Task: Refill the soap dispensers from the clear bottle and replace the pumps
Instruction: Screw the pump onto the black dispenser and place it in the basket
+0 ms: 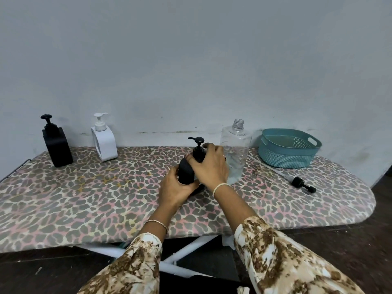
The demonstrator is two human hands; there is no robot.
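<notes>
Black rounded soap dispenser (186, 171) is gripped by the left hand (176, 186), its black pump (198, 143) clasped by the right hand (212, 166). Black square dispenser (57, 147) and white dispenser (105, 146) are already capped; this one is judged the last.

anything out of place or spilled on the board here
A loose black pump with its long tube lies flat on the right side of the board, in front of the teal basket, and the clear bottle stands uncapped. Faint yellowish marks stain it left of centre; no wet spill visible.
</notes>
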